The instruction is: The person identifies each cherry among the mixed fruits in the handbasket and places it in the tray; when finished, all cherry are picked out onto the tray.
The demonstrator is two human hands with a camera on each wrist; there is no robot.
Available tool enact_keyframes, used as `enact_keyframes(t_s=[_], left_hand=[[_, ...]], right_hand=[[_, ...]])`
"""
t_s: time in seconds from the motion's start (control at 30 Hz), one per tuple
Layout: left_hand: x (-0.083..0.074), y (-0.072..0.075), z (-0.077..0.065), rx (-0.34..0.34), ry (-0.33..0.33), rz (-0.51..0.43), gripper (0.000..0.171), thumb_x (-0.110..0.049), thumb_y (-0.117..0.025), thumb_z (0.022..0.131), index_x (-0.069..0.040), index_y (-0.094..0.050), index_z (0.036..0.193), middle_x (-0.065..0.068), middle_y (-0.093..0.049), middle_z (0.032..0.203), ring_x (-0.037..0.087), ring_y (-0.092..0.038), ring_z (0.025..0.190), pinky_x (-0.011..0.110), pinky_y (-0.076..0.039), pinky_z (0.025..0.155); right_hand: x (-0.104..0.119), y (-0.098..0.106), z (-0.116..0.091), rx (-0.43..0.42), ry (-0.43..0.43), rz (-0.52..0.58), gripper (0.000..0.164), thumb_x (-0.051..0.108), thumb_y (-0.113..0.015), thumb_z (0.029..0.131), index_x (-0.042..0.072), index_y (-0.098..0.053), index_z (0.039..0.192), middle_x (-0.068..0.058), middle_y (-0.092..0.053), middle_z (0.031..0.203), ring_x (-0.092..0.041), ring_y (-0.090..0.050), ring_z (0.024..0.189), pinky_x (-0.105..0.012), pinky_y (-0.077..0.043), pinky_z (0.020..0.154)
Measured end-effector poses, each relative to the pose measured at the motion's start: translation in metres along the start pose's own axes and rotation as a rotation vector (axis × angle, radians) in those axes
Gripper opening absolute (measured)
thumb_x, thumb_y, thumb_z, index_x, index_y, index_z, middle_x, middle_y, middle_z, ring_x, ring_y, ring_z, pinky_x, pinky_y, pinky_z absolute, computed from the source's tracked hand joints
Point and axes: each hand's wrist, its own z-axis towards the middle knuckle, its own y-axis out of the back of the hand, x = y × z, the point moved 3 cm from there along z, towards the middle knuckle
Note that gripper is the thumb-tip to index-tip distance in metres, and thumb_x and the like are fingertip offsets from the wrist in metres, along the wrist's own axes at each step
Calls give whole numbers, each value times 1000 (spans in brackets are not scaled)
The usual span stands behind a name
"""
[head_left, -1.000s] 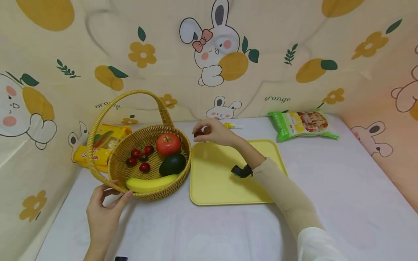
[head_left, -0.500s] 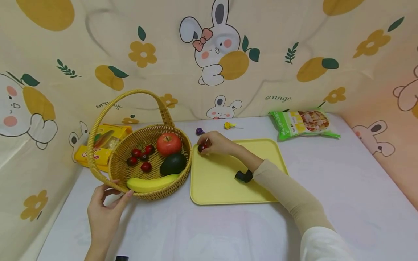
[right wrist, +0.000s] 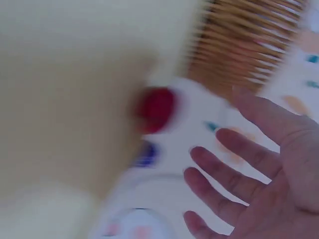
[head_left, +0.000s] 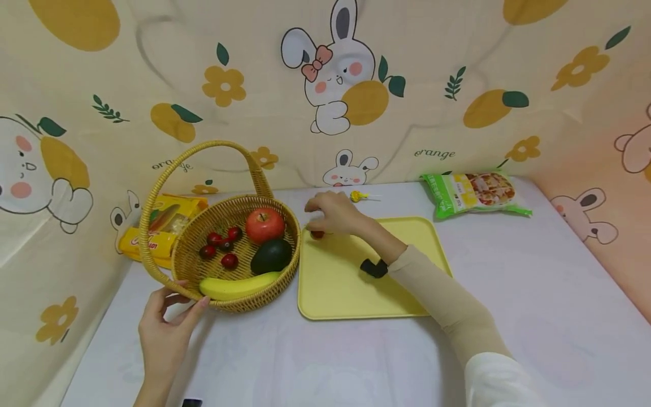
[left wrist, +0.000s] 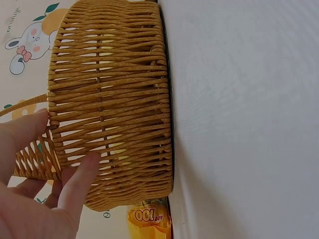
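Left hand (head_left: pixel 166 333) pinching a wicker basket (head_left: pixel 246 304), right hand (head_left: pixel 335 213) loosely spread, blurred red fruit (right wrist: pixel 159 109), probably a cherry, near it on a yellow tray (head_left: pixel 330 282)

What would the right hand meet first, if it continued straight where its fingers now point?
Probably the round yellow-brown woven basket, left of the right hand; its height is unclear, so it might pass above.
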Motion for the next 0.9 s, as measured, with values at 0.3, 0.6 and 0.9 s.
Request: enact_keyframes(t_s=[0.3, 0.6, 0.9], left_hand=[[2, 2, -3, -27, 13, 5, 48, 20, -79, 72, 10, -62, 115, 14, -61, 107, 10, -61, 88, 11, -58, 65], [2, 4, -3, -8, -18, -3, 48, 20, -78, 72, 13, -60, 116, 12, -60, 106, 9, -61, 90, 14, -59, 69], [3, -1, -1, -1, -26, 10, 47, 19, -79, 73, 11, -61, 116, 16, -59, 109, 8, -60, 91, 13, -58, 69]], right_hand=[[107, 17, 60, 24, 220, 179, 29, 19, -69, 96, 2, -68, 118, -11, -67, 118, -24, -61, 108, -21, -49, 91], [162, -46, 115, 390, 226, 231, 50, 29, -67, 97, 2, -56, 138, -8, -54, 140, -16, -50, 127, -13, -43, 97], [143, -80, 125, 354, 99, 251, 54, 28, -72, 94, 7, -54, 141, -6, -53, 142, -15, -51, 126, -16, -45, 95]])
